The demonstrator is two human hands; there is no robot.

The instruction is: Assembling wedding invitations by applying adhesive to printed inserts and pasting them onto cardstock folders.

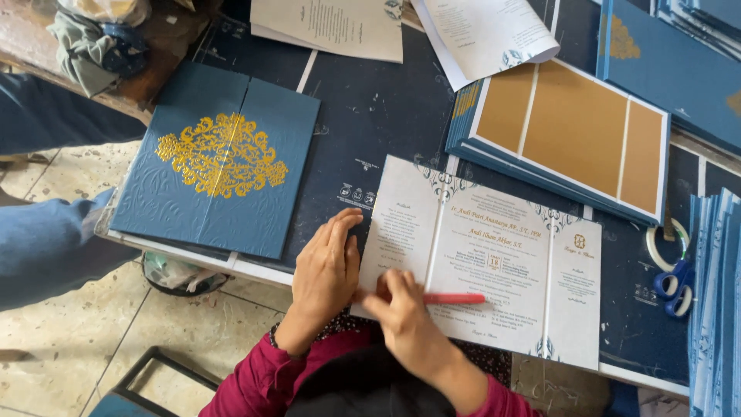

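Right hand (405, 313) fingers pinching a red pen (455, 298), laid flat across the insert (494, 262), tip pointing right, long axis running left to right along the near printed lines. Left hand (326, 270) flat, fingers pressed together, pinning the insert's left panel to the dark surface (370, 108). Insert open, three panels, long axis left to right, slightly tilted. Seemingly creasing or rubbing one fold; hard to tell. Folded blue cover (220, 158) waiting at left; stack of open covers (571, 131) far right; scissors (675, 282) at right.
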